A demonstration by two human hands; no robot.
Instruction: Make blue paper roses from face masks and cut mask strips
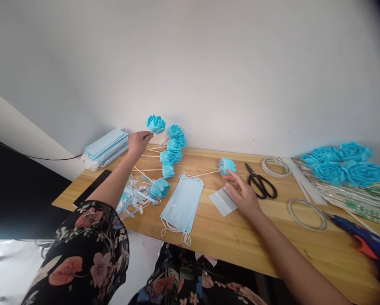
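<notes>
Left hand at the back of the bench: fingers pinched on the thin stick of a blue rose, which is held upright just beside the wall. Right hand: fingers loose and spread, with the tips touching a smaller blue bud that lies on its skewer near mid-bench.

Risks, as judged from here:
- The pinch sits low on a slender stick, so the rose head could tip, or brush the row of finished flowers below it.
- The bud is touched but not gripped, so it could roll toward the scissors.
- The glue gun lies close to the right forearm.

Surface: pale wood carrying flat masks, a mask stack and 2 tape rings. Room: plain white wall behind, dark at the left.
</notes>
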